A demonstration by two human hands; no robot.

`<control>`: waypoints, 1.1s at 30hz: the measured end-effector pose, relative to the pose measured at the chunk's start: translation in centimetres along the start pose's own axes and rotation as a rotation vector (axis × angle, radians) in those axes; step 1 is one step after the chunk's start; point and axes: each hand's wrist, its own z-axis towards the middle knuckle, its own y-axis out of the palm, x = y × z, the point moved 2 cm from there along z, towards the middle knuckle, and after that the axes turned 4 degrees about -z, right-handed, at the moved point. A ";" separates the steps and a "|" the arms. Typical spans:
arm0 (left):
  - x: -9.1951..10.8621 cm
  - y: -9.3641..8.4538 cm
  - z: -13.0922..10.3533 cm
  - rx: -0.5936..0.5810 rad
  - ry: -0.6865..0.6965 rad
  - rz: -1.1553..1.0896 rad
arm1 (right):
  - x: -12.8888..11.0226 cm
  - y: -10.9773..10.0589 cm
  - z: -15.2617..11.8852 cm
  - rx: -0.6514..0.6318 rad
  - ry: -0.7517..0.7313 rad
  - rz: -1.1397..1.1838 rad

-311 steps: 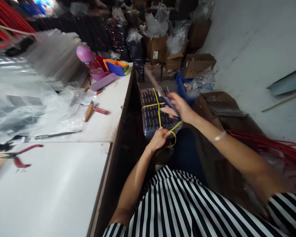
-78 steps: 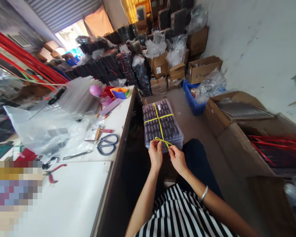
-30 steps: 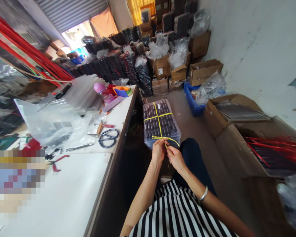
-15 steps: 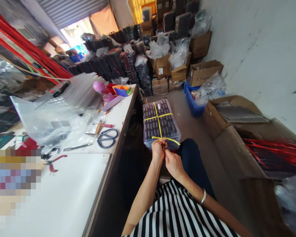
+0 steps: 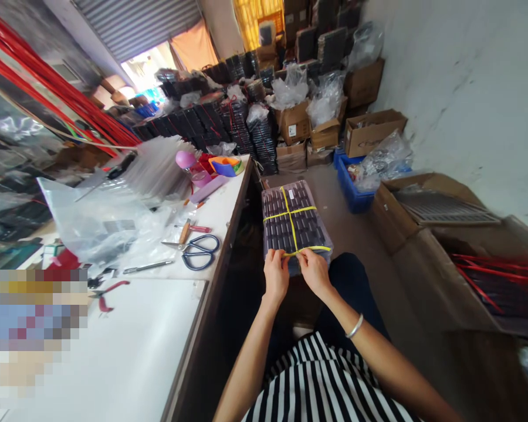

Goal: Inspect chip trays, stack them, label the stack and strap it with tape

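Strap (image 5: 290,214) is running between left hand (image 5: 276,276) and right hand (image 5: 315,272), both pinching it and now parting after bunching together, seemingly cinching it at the near edge of tray stack (image 5: 305,225)

"Where can a hand reach the stack (image 5: 305,225)?"

"From above: its top lies open up to the near edge, where the left hand (image 5: 276,275) and right hand (image 5: 314,271) sit close together, pinching the strap (image 5: 290,214)."

"From the right?"

"There's floor (image 5: 342,231) between it and the carton (image 5: 389,218). A knee (image 5: 356,281) stands just beside its near right corner, and the crate (image 5: 356,198) bounds the way farther off."

"From the left?"

"A dark gap along the desk's (image 5: 132,351) right edge; its depth I can't tell."

"Over the desk?"

"Bare surface along the near right edge. Pliers (image 5: 101,293) lie left of it, scissors (image 5: 193,251) beyond."
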 end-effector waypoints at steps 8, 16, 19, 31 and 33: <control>-0.4 0.5 0.7 -0.232 -0.055 -0.110 | 0.3 -0.3 0.5 0.013 -0.005 -0.058; 0.7 -0.4 1.6 -0.306 0.000 -0.146 | 0.3 -0.8 1.0 -0.031 0.073 -0.046; 1.4 -0.4 1.8 -0.436 0.084 -0.152 | 0.4 -2.2 0.5 -0.083 0.067 -0.007; 0.7 2.5 3.9 -0.329 0.136 -0.026 | -1.3 -6.2 1.5 -0.217 -0.205 0.275; 1.1 2.2 3.8 -0.352 0.161 0.009 | -1.7 -6.2 2.6 -0.125 -0.231 0.238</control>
